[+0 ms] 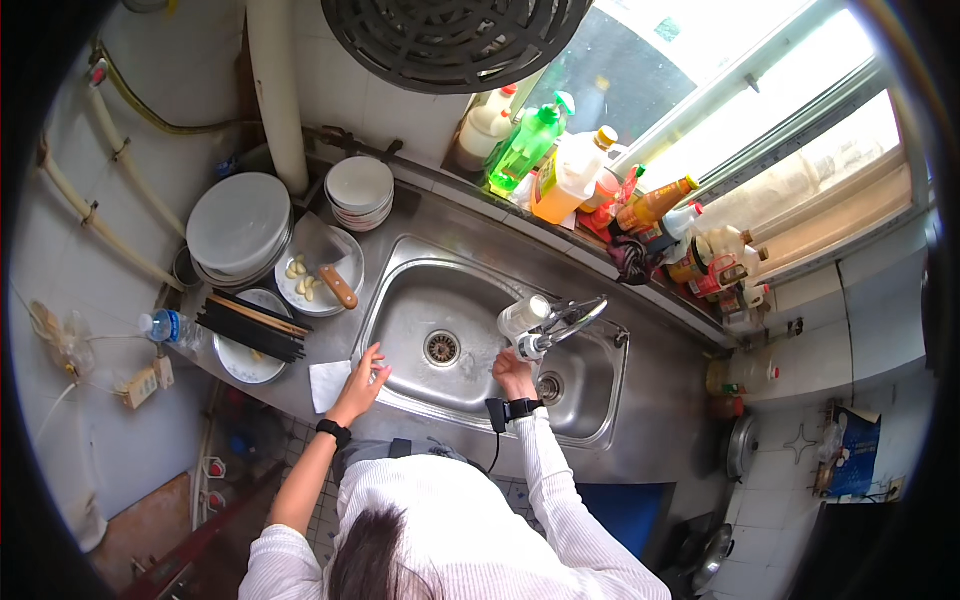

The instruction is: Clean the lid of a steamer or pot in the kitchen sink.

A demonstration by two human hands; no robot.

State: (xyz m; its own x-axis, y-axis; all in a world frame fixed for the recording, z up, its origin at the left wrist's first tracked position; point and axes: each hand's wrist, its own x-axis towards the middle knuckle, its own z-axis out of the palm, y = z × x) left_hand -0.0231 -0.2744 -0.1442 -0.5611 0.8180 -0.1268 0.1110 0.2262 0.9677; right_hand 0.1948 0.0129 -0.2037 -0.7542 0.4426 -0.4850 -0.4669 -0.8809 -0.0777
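Note:
My left hand (366,381) is over the front left rim of a stainless steel sink (405,307), fingers apart and holding nothing. Beside it on the counter lies a white cloth or paper towel (328,384). My right hand (513,372) is at the outlet of a chrome faucet (574,324), over the divider between the two basins. Its fingers look curled and are partly hidden, so whether they grip anything is unclear. A clear cylindrical attachment (523,315) sits on the faucet. The large basin's drain strainer (442,348) is in plain sight.
Left of the sink, a cleaver (337,286) and peeled garlic cloves (306,286) rest on a plate. Black and wooden chopsticks (251,327) lie across another plate. Bowls (360,187) and large plates (238,225) are stacked behind. Bottles, including green detergent (521,150), line the windowsill.

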